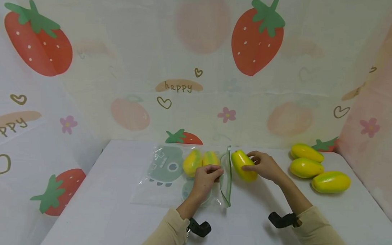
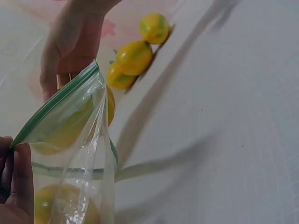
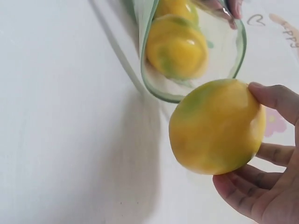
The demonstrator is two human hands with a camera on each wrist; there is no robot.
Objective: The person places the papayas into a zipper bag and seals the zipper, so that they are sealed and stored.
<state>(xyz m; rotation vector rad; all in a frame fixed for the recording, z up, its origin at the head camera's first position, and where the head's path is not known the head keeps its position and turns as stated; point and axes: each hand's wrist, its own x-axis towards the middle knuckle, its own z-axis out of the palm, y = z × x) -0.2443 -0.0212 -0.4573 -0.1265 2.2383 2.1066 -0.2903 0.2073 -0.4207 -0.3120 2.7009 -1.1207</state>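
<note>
A clear zip bag (image 1: pixel 145 193) with a green cartoon print lies on the table, its green-edged mouth spread apart and facing right. Two yellow-green papayas (image 1: pixel 192 163) are inside it. My left hand (image 1: pixel 204 182) pinches the upper edge of the mouth between thumb and fingers. Just outside the opening, my right hand (image 1: pixel 265 167) grips another papaya (image 1: pixel 241 163) from its right side. In the right wrist view this held papaya (image 3: pixel 217 128) is in front of the green rim (image 3: pixel 148 79), thumb on one side and fingers on the other.
Three more papayas (image 1: pixel 330 182) lie grouped at the right back of the white table (image 1: pixel 254 229). A patterned cloth backdrop (image 1: pixel 214 65) rises behind and along both sides. Each wrist wears a black camera mount (image 1: pixel 281 220).
</note>
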